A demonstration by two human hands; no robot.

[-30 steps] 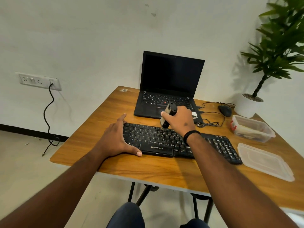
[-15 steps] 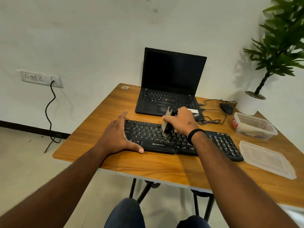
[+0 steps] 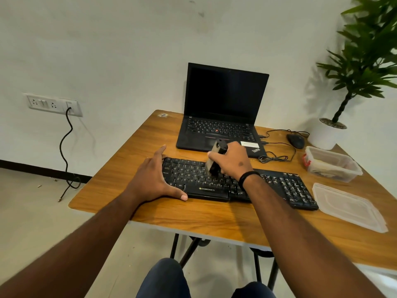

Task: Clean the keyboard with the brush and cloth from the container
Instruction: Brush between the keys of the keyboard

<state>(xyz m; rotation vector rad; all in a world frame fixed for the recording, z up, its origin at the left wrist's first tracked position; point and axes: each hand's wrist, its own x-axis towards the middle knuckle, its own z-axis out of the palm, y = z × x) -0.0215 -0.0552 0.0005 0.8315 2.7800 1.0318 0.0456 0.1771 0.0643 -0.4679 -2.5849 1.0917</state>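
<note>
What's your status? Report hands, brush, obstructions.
Left hand flat, bracing black keyboard. Right hand grips grey-black brush, bristles on keys. Nothing obstructing.

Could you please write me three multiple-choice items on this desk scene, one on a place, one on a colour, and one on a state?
1. Where does the lid of the container lie?
A. On the table, right of the keyboard
B. On the laptop
C. Snapped onto the container

2. What colour is the band on the right wrist?
A. Red
B. Black
C. White

3. How does the left hand meet the keyboard?
A. It lifts it off the table
B. It types with curled fingers
C. It braces the left end, fingers straight

Answers:
1. A, the lid lies flat on the table beside the keyboard's right end, and the container stands open.
2. B, a black band circles the wrist below the right hand, which grips the brush.
3. C, the open hand rests against the left end, thumb along the front edge.
</note>
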